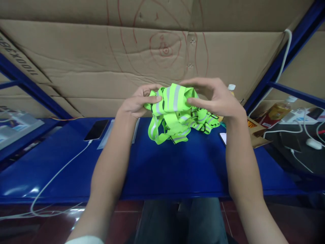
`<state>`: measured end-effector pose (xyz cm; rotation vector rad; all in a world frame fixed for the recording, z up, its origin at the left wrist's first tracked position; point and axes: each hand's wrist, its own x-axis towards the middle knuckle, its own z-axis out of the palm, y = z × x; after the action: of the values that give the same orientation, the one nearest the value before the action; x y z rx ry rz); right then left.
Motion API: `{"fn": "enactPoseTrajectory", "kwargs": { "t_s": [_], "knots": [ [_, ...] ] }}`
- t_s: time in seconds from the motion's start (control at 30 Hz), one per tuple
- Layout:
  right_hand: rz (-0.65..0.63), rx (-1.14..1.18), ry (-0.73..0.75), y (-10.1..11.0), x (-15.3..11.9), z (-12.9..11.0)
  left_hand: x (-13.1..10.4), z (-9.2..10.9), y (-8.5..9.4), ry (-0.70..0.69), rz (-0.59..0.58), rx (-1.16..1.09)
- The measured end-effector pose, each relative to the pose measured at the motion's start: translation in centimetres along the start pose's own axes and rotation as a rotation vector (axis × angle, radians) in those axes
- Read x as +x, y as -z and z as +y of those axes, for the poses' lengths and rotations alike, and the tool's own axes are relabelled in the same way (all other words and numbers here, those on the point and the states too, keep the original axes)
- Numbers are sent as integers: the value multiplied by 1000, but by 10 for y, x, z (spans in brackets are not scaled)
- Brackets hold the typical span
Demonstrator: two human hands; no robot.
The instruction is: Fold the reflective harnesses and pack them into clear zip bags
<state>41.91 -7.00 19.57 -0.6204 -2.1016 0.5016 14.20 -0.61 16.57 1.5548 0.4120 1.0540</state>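
Observation:
A bundle of neon yellow-green reflective straps with silver-grey stripes is held up between my two hands, above the blue table. My left hand grips its left end, with the thumb pressed on top and the fingers behind. At the right side, my right hand pinches the edge between thumb and fingers; its fingertips are partly hidden behind the straps. Loops hang down from the middle of the bundle. More tangled straps of the same kind lie just behind and to the right, near my right wrist.
On the blue table lie a dark phone with a white cable and a clear plastic sleeve. An open cardboard box and a bottle stand at right. A cardboard wall rises behind; power strips flank both sides.

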Motion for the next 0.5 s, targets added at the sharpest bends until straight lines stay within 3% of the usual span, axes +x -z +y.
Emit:
{"fn": "enactPoseTrajectory", "kwargs": {
  "t_s": [0.07, 0.23, 0.33, 0.4, 0.5],
  "knots": [
    [-26, -102, -9, -5, 1, -5, 0, 0, 0, -9, 15, 6],
    [258, -387, -45, -16, 8, -4, 2, -2, 6, -61, 106, 32],
    [363, -511, -61, -16, 11, 4, 4, -4, 12, -64, 146, 69],
    [381, -527, -73, -12, 10, 14, 4, -4, 17, -74, 182, 58],
    [287, -417, -67, -7, 7, 29, 3, -2, 22, -121, 215, 57]
  ]
}}
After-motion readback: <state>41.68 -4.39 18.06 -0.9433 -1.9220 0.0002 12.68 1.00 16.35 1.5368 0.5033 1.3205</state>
